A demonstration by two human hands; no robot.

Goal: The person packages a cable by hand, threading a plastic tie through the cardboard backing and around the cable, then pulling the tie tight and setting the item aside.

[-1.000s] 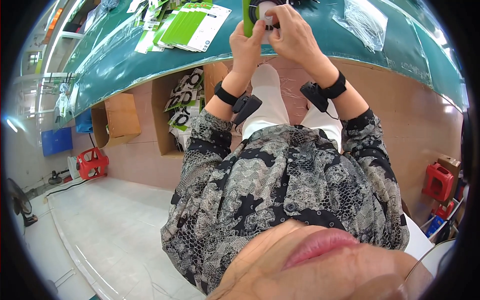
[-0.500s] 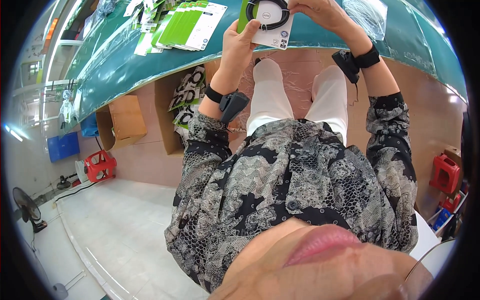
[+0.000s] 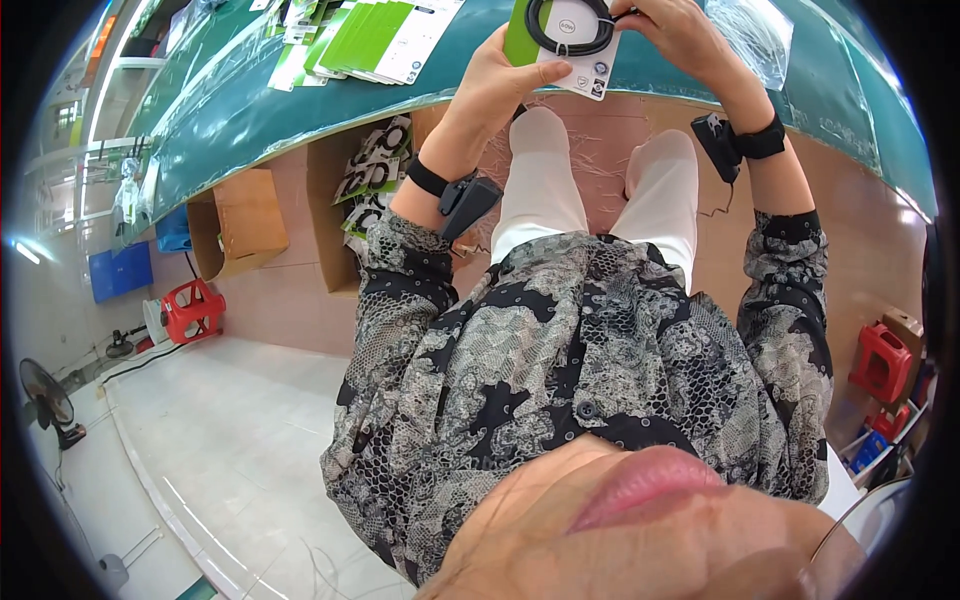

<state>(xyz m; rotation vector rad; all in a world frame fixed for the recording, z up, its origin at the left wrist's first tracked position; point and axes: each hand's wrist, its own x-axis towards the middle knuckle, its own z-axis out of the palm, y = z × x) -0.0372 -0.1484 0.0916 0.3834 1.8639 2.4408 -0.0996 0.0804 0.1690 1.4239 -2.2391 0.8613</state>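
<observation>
Over the front edge of the green table, my left hand (image 3: 497, 82) holds a green-and-white backing card (image 3: 592, 82) by its left side. Its thumb lies across the lower part of the card. A coiled black cable (image 3: 606, 30) rests on the card's face, with a light-coloured tie at the bottom of the coil. At the coil's upper right my right hand (image 3: 685, 38) has its fingers pinched on the cable. The fingertips are small and partly hidden by the picture's top edge. Left of my left hand, a fanned row of similar cards (image 3: 370, 42) lies on the table.
The green table (image 3: 300, 115) curves across the top. Clear plastic bags (image 3: 755, 40) lie on its right part. Below stands a carton (image 3: 325, 215) of carded black cables (image 3: 375, 165), beside another carton (image 3: 255, 225). Red stools (image 3: 193, 310) (image 3: 880, 362) stand at both sides.
Both hands and the card have shifted slightly right and down in the picture. The left thumb now lies flatter across the card, lower than the coil's tie.
</observation>
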